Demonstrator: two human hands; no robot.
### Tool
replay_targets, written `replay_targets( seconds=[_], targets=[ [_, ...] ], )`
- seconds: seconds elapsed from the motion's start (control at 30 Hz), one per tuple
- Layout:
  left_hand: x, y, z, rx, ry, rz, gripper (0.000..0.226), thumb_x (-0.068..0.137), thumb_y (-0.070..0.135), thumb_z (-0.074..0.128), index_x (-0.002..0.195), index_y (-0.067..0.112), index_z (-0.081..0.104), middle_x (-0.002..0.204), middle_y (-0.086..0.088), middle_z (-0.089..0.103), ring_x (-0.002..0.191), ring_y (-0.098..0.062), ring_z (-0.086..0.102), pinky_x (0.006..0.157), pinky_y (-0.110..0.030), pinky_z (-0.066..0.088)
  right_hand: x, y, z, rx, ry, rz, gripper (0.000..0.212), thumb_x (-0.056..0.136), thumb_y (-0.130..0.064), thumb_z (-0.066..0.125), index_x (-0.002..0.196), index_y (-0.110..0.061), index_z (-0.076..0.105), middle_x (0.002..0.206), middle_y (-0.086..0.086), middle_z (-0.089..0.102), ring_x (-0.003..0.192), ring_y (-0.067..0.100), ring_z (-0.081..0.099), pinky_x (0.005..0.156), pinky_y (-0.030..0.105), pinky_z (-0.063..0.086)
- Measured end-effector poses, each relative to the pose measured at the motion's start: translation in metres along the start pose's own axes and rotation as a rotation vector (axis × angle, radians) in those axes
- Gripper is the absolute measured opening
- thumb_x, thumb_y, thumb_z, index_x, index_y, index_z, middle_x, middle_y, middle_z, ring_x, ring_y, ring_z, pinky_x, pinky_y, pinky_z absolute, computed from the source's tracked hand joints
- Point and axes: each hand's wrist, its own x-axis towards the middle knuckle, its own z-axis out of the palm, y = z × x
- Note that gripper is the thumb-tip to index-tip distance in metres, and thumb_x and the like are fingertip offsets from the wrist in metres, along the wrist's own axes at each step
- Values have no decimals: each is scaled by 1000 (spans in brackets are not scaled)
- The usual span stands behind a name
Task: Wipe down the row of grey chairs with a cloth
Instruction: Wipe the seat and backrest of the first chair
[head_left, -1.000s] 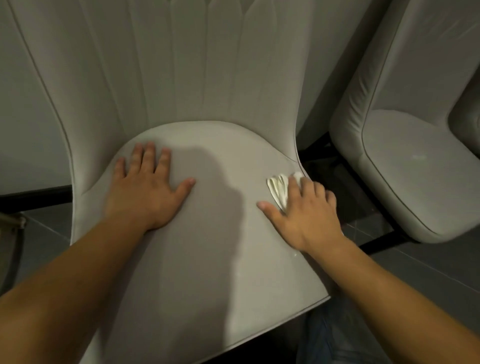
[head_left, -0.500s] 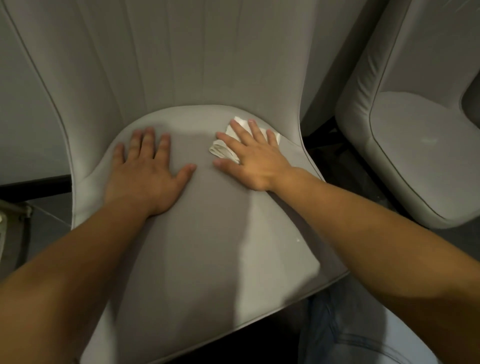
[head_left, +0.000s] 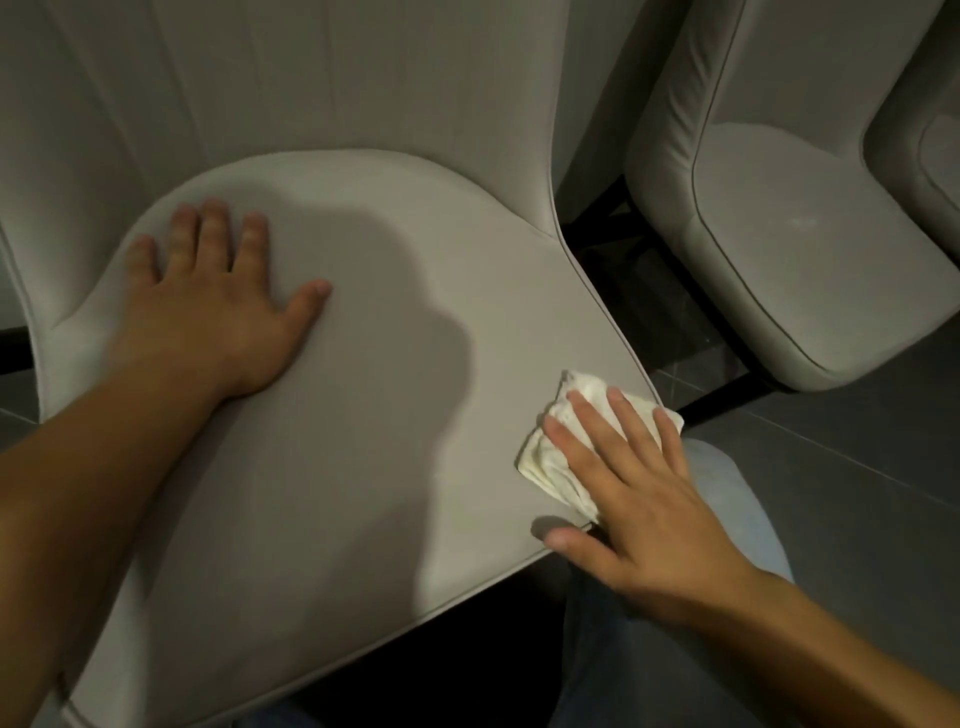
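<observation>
At four o'clock on near grey chair seat (head_left: 363, 415), right hand (head_left: 639, 499) flat, fingers spread, pressing white cloth (head_left: 550, 457) onto front-right edge to wipe. Left hand (head_left: 208, 312) at ten o'clock, open palm down, likely bracing. Second chair (head_left: 810, 249) at two o'clock.

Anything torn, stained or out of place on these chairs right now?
Nothing torn or askew. The only mark is a faint pale smudge on the neighbouring chair's seat, not yet wiped. The cloth overhangs the near seat's right edge.
</observation>
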Motion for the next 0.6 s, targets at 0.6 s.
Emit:
replay_targets(
  seconds=[0.6],
  targets=[
    [-25,-6,-18,-16,-195,84,102,73,86,-12,156,26,-6,164,-4,-9,149,-22,-11,118,-48,-1,189,2,-22,3,18,84,78,83,-86,7,153,-51,10,167,-12,1,153,20,-6,119,53,-8]
  ],
)
